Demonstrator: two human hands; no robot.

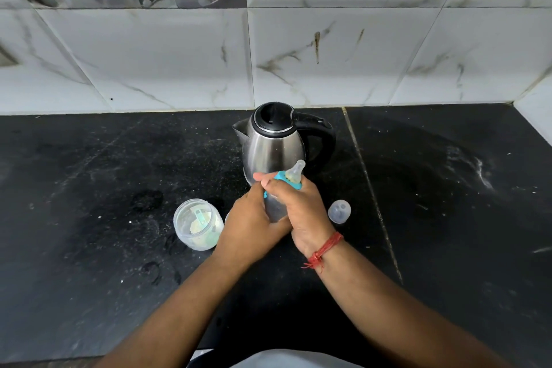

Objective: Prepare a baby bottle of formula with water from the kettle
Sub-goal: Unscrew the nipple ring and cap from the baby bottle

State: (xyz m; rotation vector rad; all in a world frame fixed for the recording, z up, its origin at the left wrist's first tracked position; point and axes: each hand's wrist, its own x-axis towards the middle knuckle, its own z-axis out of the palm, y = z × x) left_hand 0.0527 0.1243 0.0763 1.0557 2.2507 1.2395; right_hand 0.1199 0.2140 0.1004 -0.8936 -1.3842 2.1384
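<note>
Black speckled counter (104,173) under marble-look tiles (328,54); both hands, left (249,225) and right (301,212), grip the baby bottle (276,209).

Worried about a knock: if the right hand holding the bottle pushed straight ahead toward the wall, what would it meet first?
Probably the stainless steel kettle with the black lid, standing just beyond the right hand and the blue-collared baby bottle; the gap is unclear.

Speckled black countertop (104,176), steel kettle (273,146), open powder jar (197,224), clear cap (339,211)

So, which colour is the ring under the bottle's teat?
Turquoise blue ring, seen in the head view.
</note>
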